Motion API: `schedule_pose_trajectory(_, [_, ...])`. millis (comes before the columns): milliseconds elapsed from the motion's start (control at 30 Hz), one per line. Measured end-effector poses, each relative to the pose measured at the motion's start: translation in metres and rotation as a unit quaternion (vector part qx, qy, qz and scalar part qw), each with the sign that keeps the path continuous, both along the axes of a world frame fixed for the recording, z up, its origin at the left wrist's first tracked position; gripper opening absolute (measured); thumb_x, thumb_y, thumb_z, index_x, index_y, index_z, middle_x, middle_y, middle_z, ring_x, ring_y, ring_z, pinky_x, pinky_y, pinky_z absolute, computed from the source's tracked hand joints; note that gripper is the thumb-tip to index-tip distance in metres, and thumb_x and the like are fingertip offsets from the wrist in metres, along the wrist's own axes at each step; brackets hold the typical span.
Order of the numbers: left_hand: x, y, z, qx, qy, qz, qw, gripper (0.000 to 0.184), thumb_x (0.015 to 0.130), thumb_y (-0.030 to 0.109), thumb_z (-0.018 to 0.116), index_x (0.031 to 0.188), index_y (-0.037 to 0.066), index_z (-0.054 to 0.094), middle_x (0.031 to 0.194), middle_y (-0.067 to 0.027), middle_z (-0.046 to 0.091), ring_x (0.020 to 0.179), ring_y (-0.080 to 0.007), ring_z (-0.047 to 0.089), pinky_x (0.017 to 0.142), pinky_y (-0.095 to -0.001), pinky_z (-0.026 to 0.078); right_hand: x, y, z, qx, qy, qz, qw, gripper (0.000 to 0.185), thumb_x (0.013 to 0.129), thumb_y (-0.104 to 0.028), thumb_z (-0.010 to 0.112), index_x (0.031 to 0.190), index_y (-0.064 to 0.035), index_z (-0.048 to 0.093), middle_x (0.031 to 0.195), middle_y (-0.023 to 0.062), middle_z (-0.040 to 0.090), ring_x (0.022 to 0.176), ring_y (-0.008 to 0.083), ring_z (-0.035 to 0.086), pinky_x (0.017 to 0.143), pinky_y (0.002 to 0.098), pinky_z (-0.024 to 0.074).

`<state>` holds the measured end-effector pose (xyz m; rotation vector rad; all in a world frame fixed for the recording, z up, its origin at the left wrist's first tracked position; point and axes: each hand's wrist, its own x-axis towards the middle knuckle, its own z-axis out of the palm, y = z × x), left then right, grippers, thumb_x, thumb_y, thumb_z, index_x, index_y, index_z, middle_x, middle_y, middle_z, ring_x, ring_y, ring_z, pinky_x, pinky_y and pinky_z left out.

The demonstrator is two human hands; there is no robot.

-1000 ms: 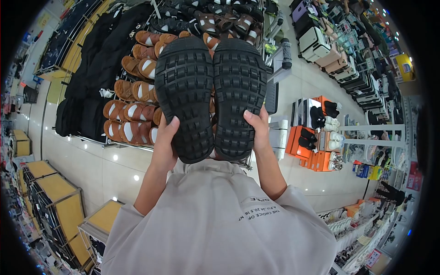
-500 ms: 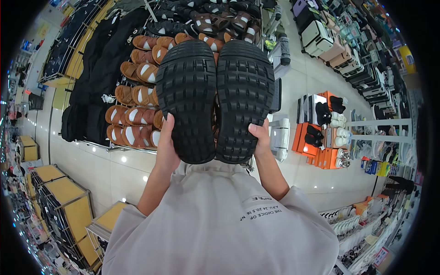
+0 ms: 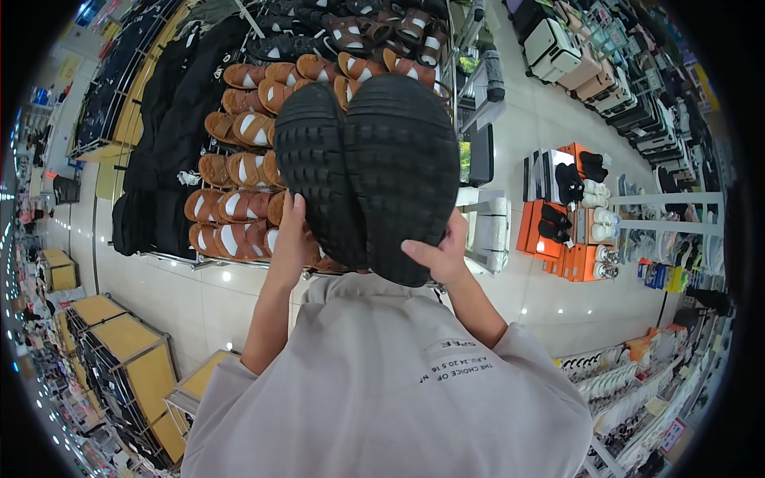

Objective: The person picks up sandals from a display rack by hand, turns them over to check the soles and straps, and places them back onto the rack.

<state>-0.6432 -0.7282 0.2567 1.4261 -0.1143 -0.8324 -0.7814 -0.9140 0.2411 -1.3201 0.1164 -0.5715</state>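
Observation:
Two shoes are held up before my chest, their thick, ridged black soles facing me and their uppers hidden. My left hand (image 3: pixel 291 239) grips the left shoe (image 3: pixel 313 151) along its lower outer edge, thumb up and the other fingers behind it. My right hand (image 3: pixel 442 253) is closed on the right shoe (image 3: pixel 402 159), with the thumb pressed across the lower part of its sole. The right shoe looks larger and overlaps the left one's inner edge. Behind them, rows of brown sandals (image 3: pixel 247 205) with white inserts lie on a display rack.
Black garments (image 3: pixel 155 175) hang left of the sandals, and darker sandals (image 3: pixel 358 32) fill the rack's far end. Orange shoe boxes (image 3: pixel 535 231) with shoes on top stand at right. Suitcases (image 3: pixel 550 52) line the upper right. Wooden-topped stands (image 3: pixel 147 362) are at lower left.
The shoes have tilted and shifted left. The right shoe has come closer to me and now overlaps the left one. My right thumb has moved further inward over its sole.

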Motion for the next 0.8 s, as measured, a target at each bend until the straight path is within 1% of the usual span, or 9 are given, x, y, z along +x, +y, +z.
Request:
schedule_pose_trajectory(100, [0.008, 0.001, -0.009, -0.044, 0.123, 0.0, 0.991, 0.071, 0.098, 0.06, 0.036, 0.147, 0.009, 0.034, 0.141, -0.0076, 0.048, 0.129, -0.0258, 0.048, 0.107, -0.0425, 0.037, 0.012, 0.001, 0.02, -0.289, -0.034, -0.06, 0.955, 0.083, 0.059, -0.01, 0.074, 0.136, 0.0078, 0.048, 0.14, 0.026, 0.043, 0.128, 0.0391, 0.048, 0.106, 0.0394, 0.0377])
schedule_pose_trajectory(233, [0.006, -0.003, -0.035, -0.298, 0.257, 0.006, 0.919, 0.073, 0.096, 0.063, 0.036, 0.147, 0.011, 0.035, 0.142, -0.0082, 0.047, 0.131, -0.0268, 0.046, 0.109, -0.0459, 0.037, 0.012, 0.027, 0.042, -0.384, -0.001, -0.021, 0.923, 0.09, 0.053, -0.019, 0.083, 0.138, -0.0157, 0.054, 0.147, 0.0229, 0.037, 0.126, 0.0414, 0.05, 0.098, 0.0422, 0.0492])
schedule_pose_trajectory(267, [0.002, 0.002, -0.045, -0.334, 0.285, -0.002, 0.898, 0.073, 0.096, 0.063, 0.037, 0.147, 0.011, 0.035, 0.143, -0.0084, 0.047, 0.131, -0.0269, 0.046, 0.109, -0.0459, 0.037, 0.013, 0.036, 0.04, -0.418, -0.007, -0.019, 0.908, 0.089, 0.056, -0.019, 0.083, 0.139, -0.0198, 0.053, 0.148, 0.0213, 0.036, 0.116, 0.0393, 0.056, 0.087, 0.0382, 0.0548])
schedule_pose_trajectory(333, [-0.008, 0.016, -0.059, -0.363, 0.322, -0.026, 0.874, 0.073, 0.096, 0.063, 0.037, 0.147, 0.011, 0.034, 0.143, -0.0089, 0.046, 0.131, -0.0272, 0.045, 0.109, -0.0459, 0.037, 0.01, 0.048, 0.04, -0.471, 0.023, 0.064, 0.879, 0.079, 0.061, -0.021, 0.083, 0.135, -0.0163, 0.056, 0.146, 0.024, 0.038, 0.114, 0.0393, 0.056, 0.087, 0.0405, 0.053])
schedule_pose_trajectory(467, [-0.019, 0.028, -0.074, -0.395, 0.364, -0.042, 0.842, 0.074, 0.096, 0.062, 0.038, 0.148, 0.01, 0.033, 0.144, -0.0097, 0.045, 0.132, -0.0278, 0.045, 0.109, -0.0458, 0.037, 0.004, 0.062, 0.029, -0.533, -0.034, 0.11, 0.838, 0.065, 0.075, -0.026, 0.077, 0.136, -0.0193, 0.055, 0.148, 0.0193, 0.035, 0.099, 0.0312, 0.059, 0.079, 0.0395, 0.0541])
schedule_pose_trajectory(600, [-0.012, 0.014, -0.085, -0.42, 0.372, -0.038, 0.826, 0.074, 0.096, 0.061, 0.039, 0.148, 0.009, 0.032, 0.145, -0.0105, 0.043, 0.133, -0.0284, 0.044, 0.109, -0.0458, 0.037, -0.009, 0.039, 0.043, -0.333, -0.079, 0.253, 0.905, 0.062, 0.083, -0.029, 0.071, 0.139, -0.0154, 0.051, 0.149, 0.02, 0.036, 0.109, 0.0333, 0.059, 0.085, 0.0415, 0.0521])
schedule_pose_trajectory(633, [-0.012, 0.013, -0.087, -0.423, 0.376, -0.035, 0.824, 0.074, 0.096, 0.061, 0.039, 0.148, 0.009, 0.031, 0.145, -0.0107, 0.043, 0.133, -0.0285, 0.043, 0.109, -0.0458, 0.037, -0.013, 0.03, 0.052, -0.254, -0.08, 0.266, 0.926, 0.052, 0.087, -0.023, 0.068, 0.135, -0.0088, 0.055, 0.138, 0.0205, 0.051, 0.113, 0.0328, 0.059, 0.088, 0.0401, 0.0513])
schedule_pose_trajectory(700, [-0.011, 0.015, -0.089, -0.425, 0.383, -0.034, 0.82, 0.074, 0.096, 0.061, 0.039, 0.149, 0.009, 0.031, 0.146, -0.0111, 0.042, 0.133, -0.0288, 0.043, 0.109, -0.0458, 0.037, -0.026, 0.008, 0.035, -0.192, -0.092, 0.188, 0.959, 0.043, 0.089, -0.019, 0.066, 0.127, -0.0019, 0.059, 0.119, 0.0173, 0.064, 0.104, 0.026, 0.063, 0.088, 0.0347, 0.0507])
schedule_pose_trajectory(800, [-0.012, 0.016, -0.092, -0.423, 0.387, -0.031, 0.819, 0.074, 0.096, 0.06, 0.04, 0.149, 0.009, 0.03, 0.147, -0.0118, 0.041, 0.134, -0.0292, 0.042, 0.11, -0.0458, 0.037, -0.04, -0.011, -0.003, -0.04, 0.151, -0.018, 0.988, 0.039, 0.095, -0.023, 0.057, 0.124, 0.0026, 0.057, 0.113, 0.0117, 0.066, 0.104, 0.0178, 0.061, 0.09, 0.0293, 0.0478])
